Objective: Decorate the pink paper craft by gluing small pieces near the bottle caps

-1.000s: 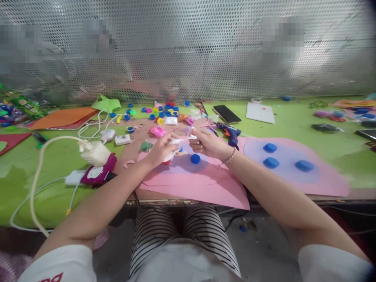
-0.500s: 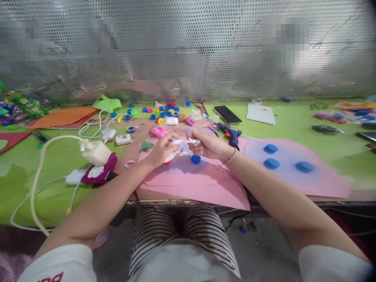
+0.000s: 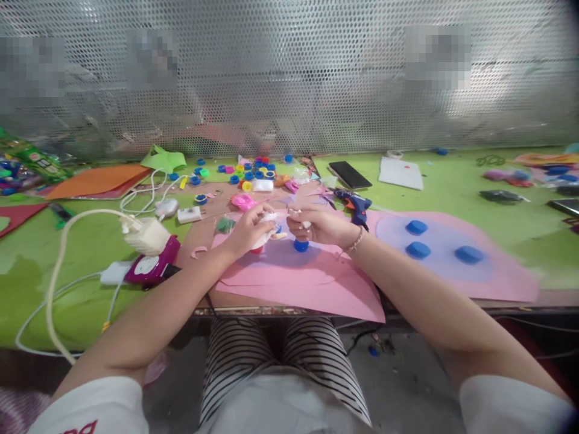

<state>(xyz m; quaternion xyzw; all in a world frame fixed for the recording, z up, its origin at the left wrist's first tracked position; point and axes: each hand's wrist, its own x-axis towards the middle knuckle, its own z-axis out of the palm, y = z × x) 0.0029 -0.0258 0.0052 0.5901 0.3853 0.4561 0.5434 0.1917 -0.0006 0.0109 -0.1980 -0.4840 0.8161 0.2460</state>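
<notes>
My left hand is closed around a soft white wad, which looks like modelling clay in a thin wrapper. A smaller white piece is pinched in the fingers of my right hand. The hands are a little apart, above a lilac shape on a pink paper sheet. Just below my right hand a blue bottle cap sits on the lilac shape. A red cap is partly hidden under my left hand.
Right of my hands, three blue caps sit on another pink-and-lilac sheet. A blue glue gun and a phone lie behind. Several coloured caps are scattered at the back. A purple power strip with cables stands left.
The white material stretched between my hands has parted. My right hand has drawn slightly away with a small piece, and my left hand keeps the larger wad.
</notes>
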